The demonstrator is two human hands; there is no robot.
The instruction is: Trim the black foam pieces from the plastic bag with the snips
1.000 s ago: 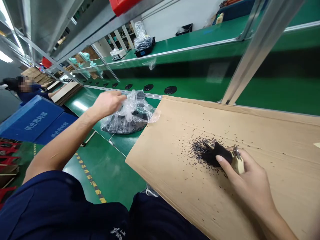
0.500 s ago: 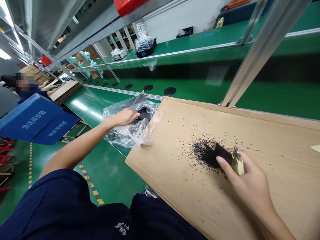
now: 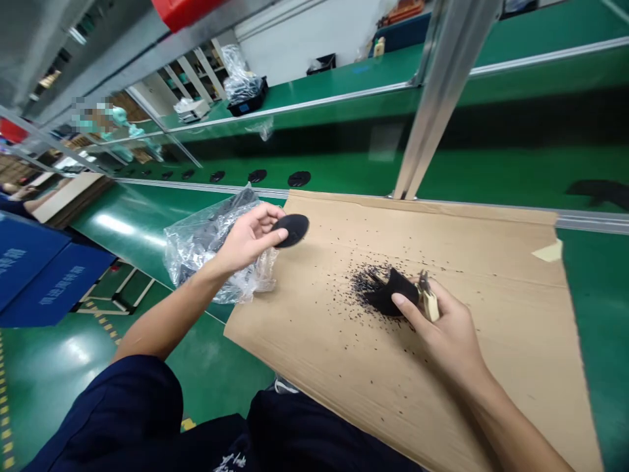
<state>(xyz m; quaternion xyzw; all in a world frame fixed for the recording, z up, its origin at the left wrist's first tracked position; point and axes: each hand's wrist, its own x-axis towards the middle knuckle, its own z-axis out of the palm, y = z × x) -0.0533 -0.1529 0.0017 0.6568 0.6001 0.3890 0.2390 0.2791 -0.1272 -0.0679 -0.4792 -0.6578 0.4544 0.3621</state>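
Note:
My left hand (image 3: pixel 248 239) pinches a flat black oval disc (image 3: pixel 295 231) by its near edge, raised above the cardboard's left side. Just under and behind that hand lies a crumpled clear plastic bag (image 3: pixel 191 246) with dark pieces inside. In my right hand (image 3: pixel 449 331) are a black curved piece (image 3: pixel 396 294), gripped by thumb and fingers, and a pair of nippers (image 3: pixel 429 303) with cream handles. The nippers' jaws point up and away. Beneath the black piece, many small black scraps (image 3: pixel 361 278) lie scattered on the brown cardboard sheet (image 3: pixel 314 373).
Several black discs (image 3: pixel 299 178) lie in a row along the bench's back strip. A metal upright (image 3: pixel 442 105) rises behind the cardboard. Blue crates (image 3: pixel 29 269) stand at left, near another person's arm (image 3: pixel 46 196). Higher up, a shelf carries a black tray (image 3: pixel 248 98).
My left hand has come up out of the plastic bag with the black disc. The right hand keeps its hold on the black piece and nippers. The view has swung to the right.

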